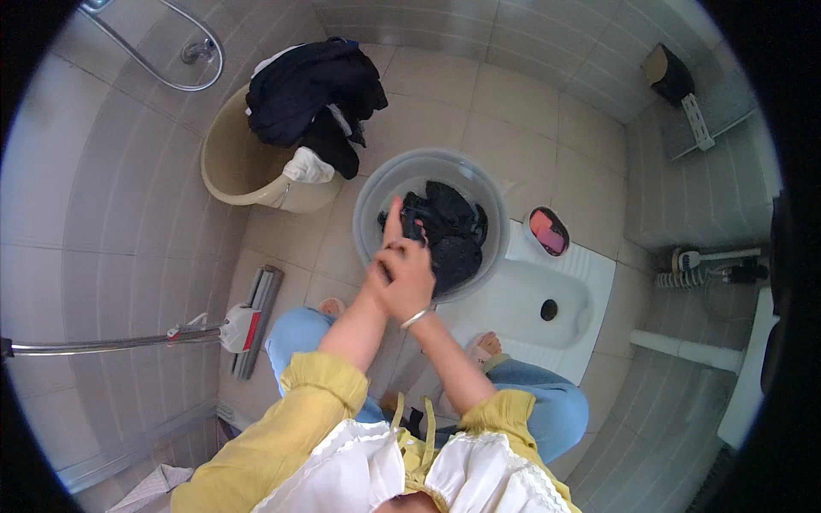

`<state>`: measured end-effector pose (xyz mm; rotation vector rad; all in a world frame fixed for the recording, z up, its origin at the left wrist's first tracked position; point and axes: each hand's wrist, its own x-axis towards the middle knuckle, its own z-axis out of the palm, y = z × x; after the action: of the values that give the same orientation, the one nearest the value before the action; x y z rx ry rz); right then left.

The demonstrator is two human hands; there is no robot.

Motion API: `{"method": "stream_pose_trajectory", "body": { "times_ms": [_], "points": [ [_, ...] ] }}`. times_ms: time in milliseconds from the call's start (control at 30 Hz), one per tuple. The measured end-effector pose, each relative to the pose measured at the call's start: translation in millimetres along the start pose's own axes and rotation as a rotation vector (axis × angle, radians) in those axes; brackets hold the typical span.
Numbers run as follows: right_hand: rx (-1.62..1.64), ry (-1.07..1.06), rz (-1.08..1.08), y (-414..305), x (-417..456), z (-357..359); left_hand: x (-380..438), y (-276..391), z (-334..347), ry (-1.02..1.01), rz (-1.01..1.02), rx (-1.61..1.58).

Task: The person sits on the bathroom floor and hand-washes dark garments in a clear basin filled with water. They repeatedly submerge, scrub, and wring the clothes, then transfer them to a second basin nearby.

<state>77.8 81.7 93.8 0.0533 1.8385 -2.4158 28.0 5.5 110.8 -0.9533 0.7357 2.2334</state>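
A round grey translucent basin stands on the floor before me, with wet black clothing heaped in it. My left hand is over the basin's near left side, seen edge-on with a finger stretched forward. Across its back or wrist lies my right hand, fingers bent and slightly blurred, with a silver bangle at the wrist. A dark patch shows between the hands; what it is, I cannot tell. Beside the clothing's left part is a small reddish spot. The right hand hides much of the left, including its palm.
A beige bucket at upper left has dark clothes and a white cloth over its rim. Right of the basin are a squat toilet and a small container with pink pieces. A mop leans at left; a white pipe runs at right.
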Motion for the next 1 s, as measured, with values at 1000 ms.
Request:
{"method": "stream_pose_trajectory", "body": {
  "times_ms": [1000],
  "points": [
    [-0.609, -0.356, 0.197, -181.5, 36.0, -17.4, -128.2, 62.1, 82.7, -0.695, 0.395, 0.340]
  ]
}}
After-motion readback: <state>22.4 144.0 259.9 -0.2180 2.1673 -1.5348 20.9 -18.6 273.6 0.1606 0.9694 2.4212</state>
